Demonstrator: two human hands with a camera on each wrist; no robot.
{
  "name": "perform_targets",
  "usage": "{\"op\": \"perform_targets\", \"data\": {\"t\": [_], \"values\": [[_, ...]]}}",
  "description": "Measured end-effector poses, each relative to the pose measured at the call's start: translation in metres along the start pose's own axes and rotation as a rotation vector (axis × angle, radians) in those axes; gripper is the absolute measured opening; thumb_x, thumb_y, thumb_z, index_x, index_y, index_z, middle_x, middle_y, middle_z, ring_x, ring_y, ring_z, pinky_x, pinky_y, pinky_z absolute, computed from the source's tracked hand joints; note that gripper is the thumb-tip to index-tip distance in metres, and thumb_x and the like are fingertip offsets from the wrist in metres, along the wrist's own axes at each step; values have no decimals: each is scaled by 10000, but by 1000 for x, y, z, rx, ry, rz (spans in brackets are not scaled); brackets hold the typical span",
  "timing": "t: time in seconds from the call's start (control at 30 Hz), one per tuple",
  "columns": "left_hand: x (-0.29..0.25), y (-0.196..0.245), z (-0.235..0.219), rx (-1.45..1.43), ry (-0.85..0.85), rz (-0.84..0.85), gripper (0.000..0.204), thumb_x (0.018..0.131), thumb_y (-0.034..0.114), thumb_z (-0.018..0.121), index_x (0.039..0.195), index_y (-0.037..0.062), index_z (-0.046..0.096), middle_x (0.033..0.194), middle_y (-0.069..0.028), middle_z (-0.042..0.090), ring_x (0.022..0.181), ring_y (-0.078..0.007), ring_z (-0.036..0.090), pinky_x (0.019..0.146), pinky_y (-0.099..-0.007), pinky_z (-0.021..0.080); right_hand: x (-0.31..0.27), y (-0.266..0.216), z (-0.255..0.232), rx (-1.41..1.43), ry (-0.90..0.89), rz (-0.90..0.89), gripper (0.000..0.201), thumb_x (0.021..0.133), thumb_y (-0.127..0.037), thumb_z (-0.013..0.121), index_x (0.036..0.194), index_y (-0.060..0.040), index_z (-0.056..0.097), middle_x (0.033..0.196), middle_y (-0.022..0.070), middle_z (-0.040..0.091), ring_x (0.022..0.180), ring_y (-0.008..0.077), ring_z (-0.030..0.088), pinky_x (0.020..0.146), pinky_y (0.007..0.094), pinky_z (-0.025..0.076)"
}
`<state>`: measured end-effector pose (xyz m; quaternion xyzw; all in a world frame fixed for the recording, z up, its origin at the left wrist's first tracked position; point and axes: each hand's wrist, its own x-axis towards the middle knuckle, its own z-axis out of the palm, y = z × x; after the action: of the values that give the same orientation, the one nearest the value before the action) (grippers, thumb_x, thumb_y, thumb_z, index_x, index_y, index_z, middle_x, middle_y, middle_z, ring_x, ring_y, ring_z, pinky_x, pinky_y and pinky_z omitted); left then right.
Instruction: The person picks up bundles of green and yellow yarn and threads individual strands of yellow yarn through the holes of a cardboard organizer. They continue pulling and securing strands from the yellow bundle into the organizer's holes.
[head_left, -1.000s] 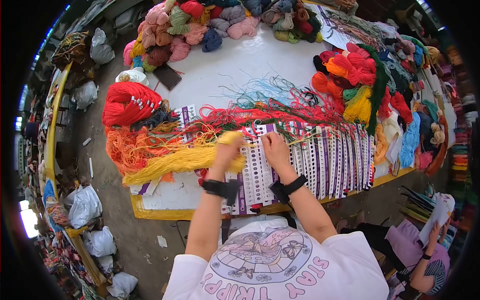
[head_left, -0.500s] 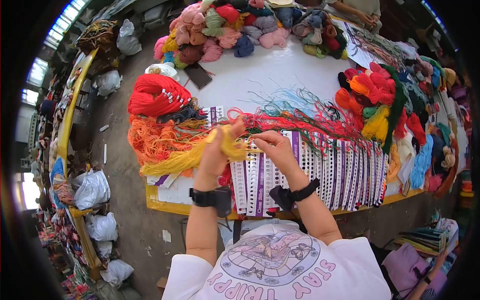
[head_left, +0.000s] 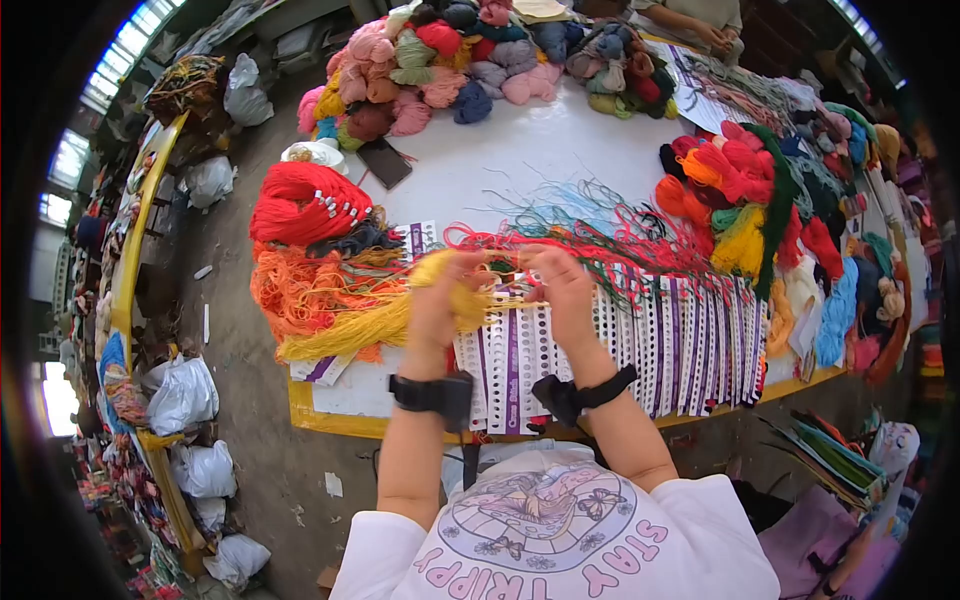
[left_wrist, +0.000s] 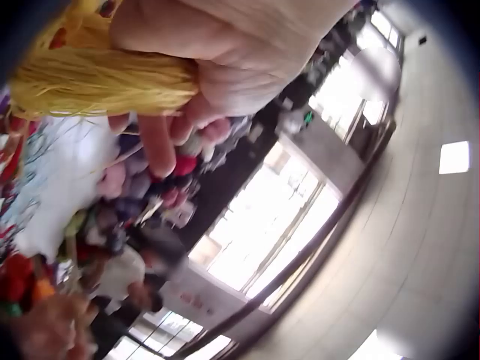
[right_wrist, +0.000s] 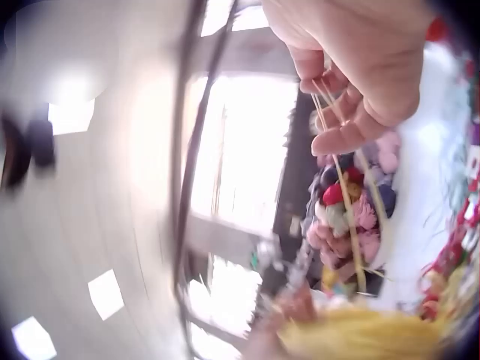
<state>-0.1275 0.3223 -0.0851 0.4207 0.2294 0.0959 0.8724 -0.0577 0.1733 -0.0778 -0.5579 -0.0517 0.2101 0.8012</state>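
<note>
A bundle of yellow thread (left_wrist: pixel 105 84) lies in my left hand (head_left: pixel 437 300), gripped between thumb and palm. Its long tail (head_left: pixel 345 332) trails left over orange thread. My right hand (head_left: pixel 562 290) is level with the left, a short gap to its right. Its fingers pinch a few thin yellow strands (right_wrist: pixel 349 206), which run back toward the bundle in the right wrist view. Under both hands lies a row of white punched cards (head_left: pixel 535 350) with purple strips. Red and green threads (head_left: pixel 620 255) spread across the cards' far ends.
Orange thread (head_left: pixel 285 290) and a red skein (head_left: pixel 300 205) lie at the left, near a dark phone (head_left: pixel 385 163). Piled skeins (head_left: pixel 430 65) line the far side, and more skeins (head_left: pixel 740 175) stand at the right. Yellow tape (head_left: pixel 335 425) marks the table's near edge.
My right hand has drawn strands away and come back close to the left hand, now slightly higher. The left hand has turned with the yellow bundle. The head view has shifted.
</note>
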Motion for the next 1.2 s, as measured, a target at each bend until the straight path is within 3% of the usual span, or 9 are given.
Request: {"op": "perform_targets", "data": {"t": [0.1, 0.13, 0.2, 0.33, 0.47, 0.57, 0.8, 0.9, 1.2], "values": [[20, 30, -93, -86, 298, 154, 210, 860, 230, 519, 936, 40, 568, 785, -36, 568, 644, -115, 557, 564, -257, 479, 25, -11, -137, 931, -25, 13, 295, 857, -248, 419, 866, -9, 592, 983, 156, 608, 882, 247, 584, 753, 412, 471], [19, 42, -116, -19, 682, 288, 200, 866, 208, 507, 970, 42, 548, 741, -17, 526, 574, -94, 511, 531, -239, 452, 21, -28, -214, 523, 15, -299, 257, 836, -193, 480, 960, 13, 573, 937, 147, 612, 851, 216, 588, 780, 397, 471], [2, 52, -164, -67, 593, 456, 219, 877, 204, 494, 1019, 40, 526, 717, 14, 480, 537, -62, 437, 493, -205, 400, -26, -79, -339, 666, 443, -424, 245, 800, -261, 504, 639, -88, 438, 577, 32, 457, 666, 158, 535, 743, 394, 482], [12, -5, -66, -24, 385, 87, 308, 892, 280, 485, 1095, 51, 516, 655, 67, 425, 517, -15, 360, 463, -173, 326, -27, -110, -267, -278, 808, -617, 145, 793, -181, 488, 698, -95, 420, 596, 6, 407, 602, 130, 471, 669, 350, 500], [21, -102, 24, 208, -64, -231, 234, 836, 243, 582, 959, 46, 611, 625, 59, 460, 514, -32, 393, 456, -182, 308, 0, 6, -150, -209, -114, 43, 207, 818, -103, 459, 1018, -69, 503, 799, 12, 496, 646, 102, 514, 489, 239, 499], [26, -138, 34, 175, -78, -379, 147, 820, 183, 594, 875, 47, 601, 586, 50, 458, 497, -44, 415, 439, -190, 303, -8, 29, -107, -65, -264, 375, 139, 818, -116, 524, 945, -61, 513, 717, 8, 539, 522, 90, 486, 429, 206, 447], [28, -140, 35, 288, 123, -379, 63, 774, 116, 603, 766, 54, 600, 576, 41, 492, 467, -61, 433, 413, -210, 324, -3, 38, -105, -906, -120, 2, 142, 829, -160, 530, 912, -46, 543, 649, 88, 611, 509, 160, 555, 501, 304, 443], [37, -172, 24, 531, 234, 84, 60, 764, 97, 590, 770, 40, 608, 565, 22, 501, 421, -77, 427, 379, -221, 326, 5, 64, -118, -1105, 14, -190, 129, 800, -154, 556, 825, -29, 571, 644, 123, 600, 561, 237, 584, 542, 334, 450], [51, -149, 29, 482, 71, -406, 86, 769, 125, 593, 753, 41, 596, 519, 3, 474, 379, -88, 420, 332, -247, 342, 7, 75, -112, -993, 166, -256, 86, 730, -106, 593, 765, -27, 586, 711, 122, 581, 626, 274, 578, 557, 347, 454]]}}
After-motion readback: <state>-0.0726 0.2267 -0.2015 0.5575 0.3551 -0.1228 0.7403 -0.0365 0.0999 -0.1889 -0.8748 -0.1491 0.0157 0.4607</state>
